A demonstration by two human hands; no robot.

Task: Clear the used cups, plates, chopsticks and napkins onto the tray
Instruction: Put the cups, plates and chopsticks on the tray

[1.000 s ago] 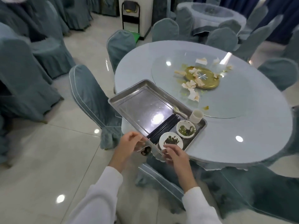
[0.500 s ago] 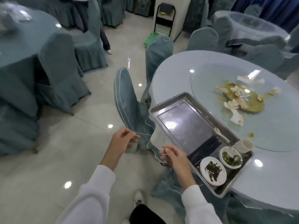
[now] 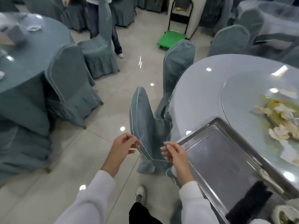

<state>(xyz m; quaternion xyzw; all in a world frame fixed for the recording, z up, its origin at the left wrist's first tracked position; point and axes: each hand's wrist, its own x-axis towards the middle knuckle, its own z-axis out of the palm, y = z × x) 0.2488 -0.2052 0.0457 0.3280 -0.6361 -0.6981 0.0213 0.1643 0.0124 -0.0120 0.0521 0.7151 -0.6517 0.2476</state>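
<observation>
Fingers of both hands loosely curled, holding nothing | left hand, right hand off the tray | tray overhangs counter, chopsticks aboard | napkins remain on counter | step: between loads | next: probably reach the napkins.

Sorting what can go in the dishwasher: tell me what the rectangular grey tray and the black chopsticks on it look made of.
Rectangular grey tray: apparently stainless steel, brushed, with a shiny raised rim catching ceiling lights. Black chopsticks: matte black, likely plastic or lacquered wood; too blurred to tell.
</observation>
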